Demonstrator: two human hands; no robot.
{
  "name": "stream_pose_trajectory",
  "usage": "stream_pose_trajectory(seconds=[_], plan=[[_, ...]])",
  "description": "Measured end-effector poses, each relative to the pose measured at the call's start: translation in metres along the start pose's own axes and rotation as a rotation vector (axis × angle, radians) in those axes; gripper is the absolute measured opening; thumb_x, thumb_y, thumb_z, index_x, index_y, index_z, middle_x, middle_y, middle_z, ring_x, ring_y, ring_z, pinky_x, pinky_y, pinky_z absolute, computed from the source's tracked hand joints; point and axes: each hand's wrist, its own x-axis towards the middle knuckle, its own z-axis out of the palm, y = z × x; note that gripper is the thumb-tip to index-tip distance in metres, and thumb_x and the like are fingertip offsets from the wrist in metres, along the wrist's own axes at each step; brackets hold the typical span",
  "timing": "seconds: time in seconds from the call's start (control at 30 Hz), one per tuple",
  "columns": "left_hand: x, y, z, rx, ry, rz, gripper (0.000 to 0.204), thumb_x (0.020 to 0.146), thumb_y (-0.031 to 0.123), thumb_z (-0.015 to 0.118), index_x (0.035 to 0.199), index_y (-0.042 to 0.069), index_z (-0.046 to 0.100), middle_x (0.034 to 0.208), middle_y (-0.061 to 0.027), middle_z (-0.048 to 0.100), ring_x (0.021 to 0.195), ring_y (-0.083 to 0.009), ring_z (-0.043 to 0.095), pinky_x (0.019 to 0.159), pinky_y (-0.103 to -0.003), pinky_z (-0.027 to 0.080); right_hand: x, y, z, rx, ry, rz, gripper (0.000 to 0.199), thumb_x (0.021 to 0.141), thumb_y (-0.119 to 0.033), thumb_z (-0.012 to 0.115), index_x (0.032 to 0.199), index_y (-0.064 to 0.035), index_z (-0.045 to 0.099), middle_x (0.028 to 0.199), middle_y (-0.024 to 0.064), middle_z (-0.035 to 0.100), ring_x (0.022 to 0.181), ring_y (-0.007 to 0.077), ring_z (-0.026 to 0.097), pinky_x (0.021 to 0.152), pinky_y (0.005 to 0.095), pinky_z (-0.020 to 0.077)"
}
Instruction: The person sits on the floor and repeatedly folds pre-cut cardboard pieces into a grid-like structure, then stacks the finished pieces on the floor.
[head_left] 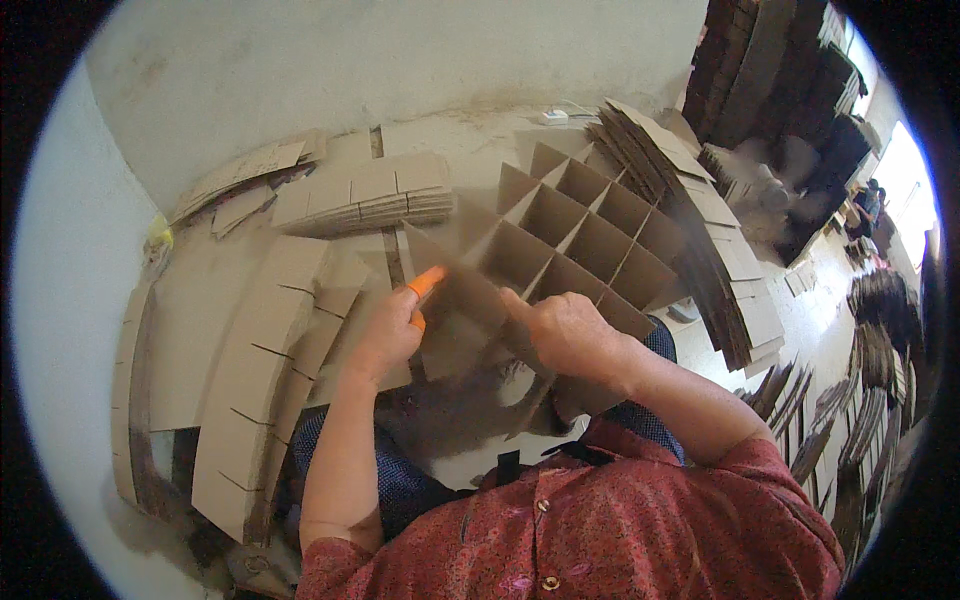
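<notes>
A cardboard divider [553, 216], slotted strips crossed into a grid of square cells, stands tilted in front of me. My left hand [388, 325] is at its near left side, orange covers on two fingers, the upper fingertip against a cardboard panel. At the divider's near edge, my right hand [572, 335] has its fingers curled, and one fingertip presses on the same panel's edge. Both hands appear to grip the cardboard, though their undersides are hidden. The panel between them is partly blurred.
Slotted cardboard strips lie stacked at left [265, 370], behind on the table [370, 190] and at right [700, 220]. A pale wall [400, 60] closes the far side. More cardboard piles [770, 70] stand far right, where another person [868, 208] shows small.
</notes>
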Motion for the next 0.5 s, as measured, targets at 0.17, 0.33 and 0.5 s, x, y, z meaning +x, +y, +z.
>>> stream_pose_trajectory(seconds=[0.17,0.33,0.5], plan=[[0.009,-0.001,0.014,-0.060,0.015,0.015,0.055,0.087,0.004,0.057,0.140,0.010,0.042,0.122,-0.0206,0.057,0.109,-0.0274,0.058,0.091,-0.036,0.045,0.000,0.001,0.005,0.044,-0.117,0.122,0.035,0.082,-0.011,0.053,0.116,-0.0042,0.049,0.075,0.0159,0.066,0.064,0.0341,0.066,0.051,0.0460,0.0499],[-0.001,-0.024,-0.003,-0.143,0.160,0.098,0.048,0.095,0.017,0.056,0.139,0.005,0.042,0.140,-0.0120,0.047,0.126,-0.0206,0.046,0.103,-0.034,0.037,0.009,-0.003,0.012,0.024,-0.003,0.022,0.034,0.080,-0.011,0.056,0.113,-0.0020,0.053,0.083,0.0141,0.068,0.076,0.0324,0.068,0.059,0.0423,0.0519],[-0.002,-0.029,0.003,-0.505,0.203,-0.222,0.056,0.100,0.046,0.034,0.144,0.011,0.035,0.143,-0.0141,0.042,0.131,-0.0287,0.040,0.110,-0.038,0.026,-0.033,0.076,0.000,0.078,0.753,0.253,0.054,0.083,-0.027,0.063,0.128,-0.0013,0.046,0.100,0.0189,0.059,0.099,0.0367,0.054,0.086,0.0450,0.0419]])
